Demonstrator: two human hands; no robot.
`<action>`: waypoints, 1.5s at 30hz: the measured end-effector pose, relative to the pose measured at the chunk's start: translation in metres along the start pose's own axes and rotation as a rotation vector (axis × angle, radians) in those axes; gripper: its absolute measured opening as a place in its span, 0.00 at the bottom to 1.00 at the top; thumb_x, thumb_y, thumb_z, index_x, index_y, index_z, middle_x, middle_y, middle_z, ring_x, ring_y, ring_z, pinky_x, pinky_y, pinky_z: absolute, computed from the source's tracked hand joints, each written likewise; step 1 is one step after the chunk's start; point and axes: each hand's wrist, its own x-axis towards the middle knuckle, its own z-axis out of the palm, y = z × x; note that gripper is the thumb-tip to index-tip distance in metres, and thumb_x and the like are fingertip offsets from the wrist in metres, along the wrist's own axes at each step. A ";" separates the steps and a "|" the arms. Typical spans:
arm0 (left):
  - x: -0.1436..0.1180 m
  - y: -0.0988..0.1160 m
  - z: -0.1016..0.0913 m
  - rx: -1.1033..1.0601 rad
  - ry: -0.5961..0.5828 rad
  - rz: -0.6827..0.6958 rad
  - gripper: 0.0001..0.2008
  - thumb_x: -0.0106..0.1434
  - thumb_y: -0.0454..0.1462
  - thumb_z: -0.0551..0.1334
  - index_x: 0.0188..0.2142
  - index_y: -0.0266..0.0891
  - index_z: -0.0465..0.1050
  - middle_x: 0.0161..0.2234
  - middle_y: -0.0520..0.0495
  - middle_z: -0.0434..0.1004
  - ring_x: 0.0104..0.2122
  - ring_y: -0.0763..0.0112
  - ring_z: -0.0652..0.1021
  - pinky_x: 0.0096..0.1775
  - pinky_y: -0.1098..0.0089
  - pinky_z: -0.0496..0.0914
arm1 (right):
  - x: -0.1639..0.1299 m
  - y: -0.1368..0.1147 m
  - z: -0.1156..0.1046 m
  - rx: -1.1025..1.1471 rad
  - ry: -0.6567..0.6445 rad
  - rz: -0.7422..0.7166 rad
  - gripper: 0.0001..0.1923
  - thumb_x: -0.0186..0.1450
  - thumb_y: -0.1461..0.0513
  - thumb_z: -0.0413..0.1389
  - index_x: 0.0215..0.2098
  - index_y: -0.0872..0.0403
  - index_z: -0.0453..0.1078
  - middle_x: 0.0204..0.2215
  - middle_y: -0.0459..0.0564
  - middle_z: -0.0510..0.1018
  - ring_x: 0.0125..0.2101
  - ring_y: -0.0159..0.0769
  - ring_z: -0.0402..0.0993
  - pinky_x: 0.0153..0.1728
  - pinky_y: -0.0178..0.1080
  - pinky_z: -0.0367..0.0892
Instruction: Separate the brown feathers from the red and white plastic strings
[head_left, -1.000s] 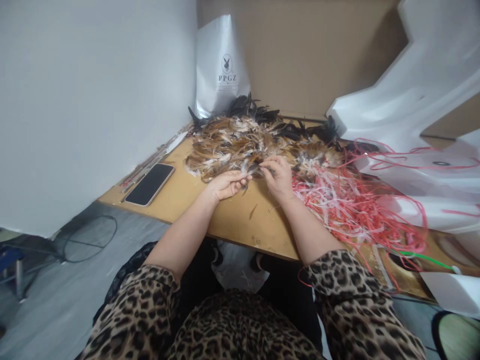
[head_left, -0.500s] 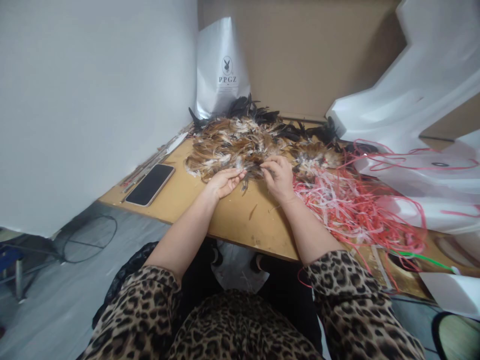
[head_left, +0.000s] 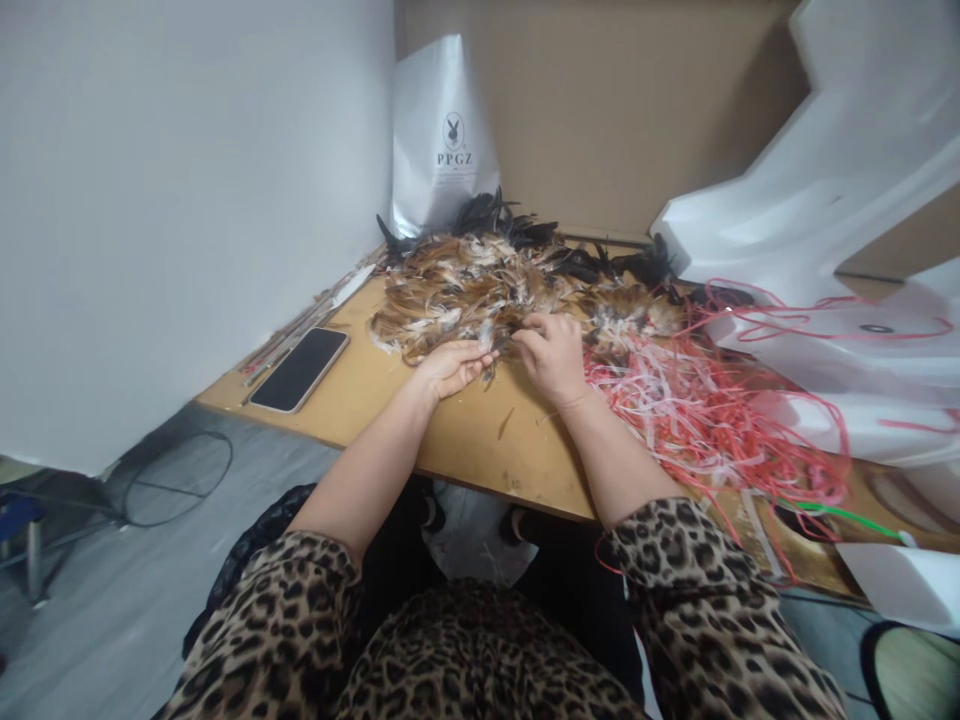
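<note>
A heap of brown, white and black feathers [head_left: 450,280] lies across the back of the wooden table [head_left: 390,420]. My left hand [head_left: 456,368] is at the heap's near edge, its thumb and fingers pinched on a small pale feather [head_left: 486,332]. Just to the right, my right hand [head_left: 553,352] is closed in a pinch close to the left fingertips, against dark feathers; what it holds is too small to make out. One loose brown feather [head_left: 505,423] lies on the wood below the hands.
A phone [head_left: 300,370] lies at the left by thin sticks. Tangled red and pink ribbons [head_left: 690,410] cover the table's right side, beside white plastic sheeting [head_left: 795,200]. A silver-white bag [head_left: 442,130] stands at the back. A wall [head_left: 187,200] borders the left.
My right hand has moved slightly left, closer to my left hand, and its fingers have drawn together more. The left hand has stayed almost in place.
</note>
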 end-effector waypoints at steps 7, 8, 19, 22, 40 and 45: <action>0.002 0.000 0.003 -0.006 0.112 0.133 0.03 0.55 0.24 0.60 0.27 0.27 0.70 0.24 0.45 0.76 0.20 0.83 0.74 0.24 0.85 0.67 | 0.001 -0.010 -0.002 0.172 0.075 0.142 0.10 0.62 0.58 0.52 0.38 0.51 0.71 0.41 0.53 0.71 0.43 0.41 0.64 0.44 0.45 0.55; 0.002 0.001 0.004 0.005 0.130 0.164 0.02 0.55 0.25 0.61 0.27 0.28 0.70 0.23 0.46 0.75 0.20 0.83 0.73 0.24 0.84 0.67 | 0.001 -0.014 -0.002 0.239 0.085 0.200 0.10 0.61 0.57 0.52 0.36 0.52 0.72 0.39 0.53 0.72 0.41 0.40 0.65 0.42 0.44 0.57; -0.003 -0.006 0.016 0.258 0.101 0.299 0.08 0.50 0.32 0.67 0.26 0.31 0.69 0.20 0.49 0.75 0.20 0.81 0.74 0.25 0.81 0.66 | 0.005 -0.036 0.017 1.320 -0.156 1.027 0.21 0.46 0.47 0.62 0.19 0.55 0.66 0.15 0.43 0.67 0.15 0.24 0.53 0.18 0.32 0.49; -0.003 -0.007 0.016 0.256 0.063 0.276 0.08 0.50 0.32 0.67 0.27 0.30 0.69 0.21 0.48 0.76 0.20 0.80 0.75 0.24 0.81 0.67 | 0.005 -0.034 0.019 1.464 -0.105 1.085 0.20 0.42 0.51 0.66 0.17 0.55 0.63 0.17 0.43 0.70 0.16 0.23 0.55 0.18 0.31 0.50; -0.004 -0.008 0.010 0.190 0.001 0.068 0.05 0.53 0.29 0.64 0.31 0.27 0.74 0.28 0.41 0.78 0.24 0.76 0.78 0.24 0.81 0.69 | 0.005 -0.026 0.017 1.142 -0.085 0.821 0.13 0.46 0.54 0.64 0.21 0.55 0.70 0.20 0.43 0.73 0.22 0.28 0.65 0.28 0.34 0.61; -0.003 -0.007 0.009 0.136 -0.031 0.066 0.03 0.56 0.27 0.61 0.31 0.26 0.73 0.26 0.42 0.77 0.23 0.78 0.77 0.25 0.82 0.69 | 0.005 -0.026 0.016 1.179 -0.065 0.837 0.13 0.48 0.53 0.63 0.22 0.55 0.70 0.19 0.42 0.72 0.21 0.27 0.63 0.25 0.33 0.60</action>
